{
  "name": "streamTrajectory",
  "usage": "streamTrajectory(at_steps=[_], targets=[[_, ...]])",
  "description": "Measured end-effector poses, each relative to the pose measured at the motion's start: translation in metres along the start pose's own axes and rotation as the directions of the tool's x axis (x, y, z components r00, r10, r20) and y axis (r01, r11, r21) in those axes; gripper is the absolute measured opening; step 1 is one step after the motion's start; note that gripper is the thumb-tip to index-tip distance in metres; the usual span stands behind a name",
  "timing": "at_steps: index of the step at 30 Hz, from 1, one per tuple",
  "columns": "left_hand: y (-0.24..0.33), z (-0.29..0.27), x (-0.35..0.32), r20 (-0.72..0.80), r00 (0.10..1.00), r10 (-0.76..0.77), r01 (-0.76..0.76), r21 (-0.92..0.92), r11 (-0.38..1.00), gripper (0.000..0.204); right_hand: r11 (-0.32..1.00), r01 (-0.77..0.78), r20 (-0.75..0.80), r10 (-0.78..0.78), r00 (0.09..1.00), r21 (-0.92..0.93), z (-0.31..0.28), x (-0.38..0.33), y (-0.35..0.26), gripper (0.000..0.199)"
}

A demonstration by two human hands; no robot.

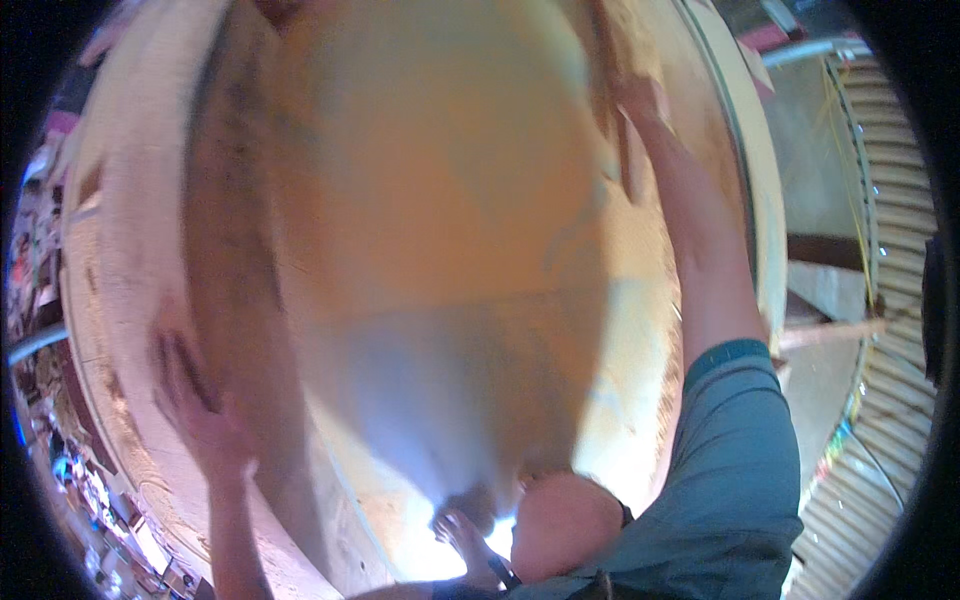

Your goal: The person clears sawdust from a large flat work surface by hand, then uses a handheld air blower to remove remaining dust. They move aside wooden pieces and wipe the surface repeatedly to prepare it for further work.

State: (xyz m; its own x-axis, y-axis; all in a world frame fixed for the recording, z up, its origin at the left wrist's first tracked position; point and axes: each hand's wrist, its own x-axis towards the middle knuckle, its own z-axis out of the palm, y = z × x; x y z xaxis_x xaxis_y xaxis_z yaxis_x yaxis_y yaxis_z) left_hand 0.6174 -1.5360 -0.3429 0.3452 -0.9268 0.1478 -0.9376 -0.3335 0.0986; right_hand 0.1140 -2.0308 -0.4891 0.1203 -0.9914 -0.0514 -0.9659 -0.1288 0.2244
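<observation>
My left hand (205, 410) rests on a pale tan board (140, 220) at the left, fingers apart; a dark slim shape shows between them, too blurred to name. Far off at the upper right, my right hand (642, 100) is closed beside a narrow brown strip (630, 165); what its fingers hold is too blurred to make out. A teal sleeve (735, 420) covers that arm above the forearm. Between the hands lies a broad, smeared orange-tan surface (440, 200), with a faint crosswise line and a hazy grey-white patch (410, 390) below it.
Low in the middle are a rounded patch of bare skin (565, 525) and small finger- or toe-like shapes (455, 525) against glaring light. Cluttered small items (110, 500) lie beyond the left board. Ribbed sheeting (890, 200) and a wooden bar (830, 333) stand at the right.
</observation>
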Motion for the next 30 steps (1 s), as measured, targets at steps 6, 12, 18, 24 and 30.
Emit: streamTrajectory(at_steps=[6, 12, 18, 24, 30], targets=[[-0.008, -0.002, -0.002, -0.035, 0.999, -0.014, 0.013, -0.028, 1.000, 0.072, 0.832, 0.100, -0.279, 0.069, 0.958, 0.546, -0.034, -0.107, -0.126, 0.049], [-0.012, 0.001, 0.000, -0.003, 0.999, -0.033, 0.033, -0.076, 0.997, 0.074, 0.806, 0.077, 0.016, -0.106, 0.994, 0.587, -0.048, -0.190, -0.164, 0.052], [-0.017, 0.001, -0.007, -0.007, 0.995, -0.097, 0.095, -0.156, 0.983, 0.076, 0.721, 0.053, -0.141, 0.063, 0.988, 0.691, 0.008, -0.164, -0.097, 0.039], [0.000, -0.011, -0.008, -0.012, 0.986, -0.166, 0.163, -0.121, 0.979, 0.072, 0.724, 0.094, -0.111, -0.025, 0.994, 0.683, 0.057, -0.116, -0.007, 0.029], [-0.003, -0.002, 0.003, -0.074, 0.994, -0.077, 0.075, -0.028, 0.997, 0.069, 0.971, -0.182, -0.097, 0.198, 0.975, 0.152, 0.058, -0.051, 0.073, 0.059]])
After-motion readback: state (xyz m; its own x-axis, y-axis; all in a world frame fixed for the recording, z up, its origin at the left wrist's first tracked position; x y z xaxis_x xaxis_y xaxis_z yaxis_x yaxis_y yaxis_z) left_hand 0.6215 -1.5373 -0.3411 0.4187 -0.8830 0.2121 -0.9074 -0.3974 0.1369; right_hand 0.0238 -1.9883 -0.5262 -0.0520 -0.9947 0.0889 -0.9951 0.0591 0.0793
